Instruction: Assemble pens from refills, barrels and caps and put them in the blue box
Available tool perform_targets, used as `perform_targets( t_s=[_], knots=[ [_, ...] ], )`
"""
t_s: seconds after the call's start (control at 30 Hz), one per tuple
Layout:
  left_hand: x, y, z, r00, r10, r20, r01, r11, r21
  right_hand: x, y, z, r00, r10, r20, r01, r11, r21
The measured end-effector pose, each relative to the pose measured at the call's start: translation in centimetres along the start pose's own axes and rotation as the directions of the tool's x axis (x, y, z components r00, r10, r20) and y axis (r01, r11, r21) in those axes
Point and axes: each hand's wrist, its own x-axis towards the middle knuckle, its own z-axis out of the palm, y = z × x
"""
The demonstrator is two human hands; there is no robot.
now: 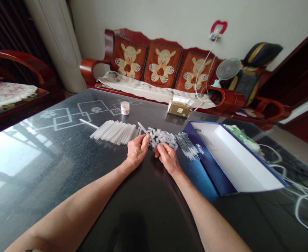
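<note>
Two bare hands work over one dark, glossy table (91, 162). The left hand (137, 151) pinches one white pen barrel (142, 127) between thumb and bent fingers, its pointed end slanting up and to the left. The right hand (168, 157) has thumb and fingers drawn close together at the near edge of one heap of short translucent caps (164, 136); whether they grip anything, I cannot tell. Left of the heap lies one row of translucent pen tubes (114, 133), too tightly packed to count, with one white pen (89, 123) at its far left end. Right of it, one batch of slim refills (187, 146), also uncountable, lies beside one open blue box (211, 164). Farther back stand one small jar (125, 108) and one tissue box (179, 108).
</note>
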Motion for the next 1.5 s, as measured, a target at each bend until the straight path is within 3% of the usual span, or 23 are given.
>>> perform_targets(
  t_s=[0.07, 0.17, 0.33, 0.4, 0.47, 0.53, 0.63, 0.73, 0.8, 0.9, 1.03, 1.17, 1.37, 1.43, 1.5],
  knots=[
    [0.2, -0.1, 0.0, 0.995, -0.096, 0.036, 0.1, 0.989, -0.113, -0.3, -0.5, 0.3, 0.996, -0.065, 0.053, 0.072, 0.99, -0.124],
    [0.4, -0.3, 0.3, 0.985, -0.143, 0.092, 0.165, 0.938, -0.304, -0.6, -0.9, 0.7, 0.982, -0.161, 0.096, 0.182, 0.948, -0.263],
    [0.7, -0.2, 0.8, 0.946, -0.224, 0.233, 0.319, 0.761, -0.565, -0.8, -1.0, 0.9, 0.942, -0.279, 0.188, 0.328, 0.883, -0.336],
    [0.9, -0.2, 0.9, 0.929, -0.27, 0.252, 0.369, 0.708, -0.602, -0.7, -1.0, 0.5, 0.943, -0.284, 0.171, 0.326, 0.888, -0.324],
    [1.0, -0.3, 0.8, 0.931, -0.282, 0.233, 0.366, 0.721, -0.588, -0.3, -0.9, -0.4, 0.957, -0.284, 0.055, 0.286, 0.903, -0.321],
    [1.0, -0.5, 0.6, 0.951, -0.245, 0.188, 0.307, 0.815, -0.492, 0.5, -0.5, -1.8, 0.95, -0.28, -0.138, 0.222, 0.917, -0.333],
    [0.8, -0.7, 0.2, 0.99, -0.094, 0.106, 0.113, 0.975, -0.19, 1.9, 0.7, -4.6, 0.88, -0.244, -0.407, 0.095, 0.93, -0.354],
    [0.4, -0.8, 0.1, 0.99, 0.109, 0.086, -0.113, 0.993, 0.038, 2.8, 2.0, -6.8, 0.805, -0.203, -0.557, -0.016, 0.931, -0.364],
    [0.2, -1.0, 0.3, 0.97, 0.223, 0.101, -0.232, 0.968, 0.094, 2.9, 2.6, -7.5, 0.806, -0.233, -0.543, -0.029, 0.902, -0.43],
    [0.0, -1.4, 0.7, 0.935, 0.329, 0.132, -0.347, 0.926, 0.147, 2.4, 2.8, -7.3, 0.857, -0.321, -0.403, 0.025, 0.807, -0.59],
    [-0.1, -1.9, 0.8, 0.909, 0.389, 0.15, -0.412, 0.894, 0.176, 1.8, 2.4, -6.0, 0.911, -0.364, -0.194, 0.106, 0.66, -0.744],
    [0.0, -1.9, 0.8, 0.893, 0.419, 0.162, -0.444, 0.88, 0.17, 1.8, 2.4, -5.4, 0.92, -0.368, -0.132, 0.109, 0.566, -0.817],
    [-0.1, -1.9, 0.8, 0.892, 0.414, 0.181, -0.444, 0.878, 0.18, 1.9, 2.3, -5.5, 0.906, -0.409, -0.106, 0.165, 0.574, -0.802],
    [-0.1, -1.9, 0.7, 0.889, 0.414, 0.196, -0.448, 0.875, 0.183, 2.0, 1.8, -5.3, 0.886, -0.437, -0.155, 0.178, 0.629, -0.756],
    [-0.2, -1.8, 0.6, 0.885, 0.411, 0.22, -0.453, 0.869, 0.198, 2.1, 1.4, -4.9, 0.874, -0.421, -0.242, 0.178, 0.741, -0.647]
  ],
)
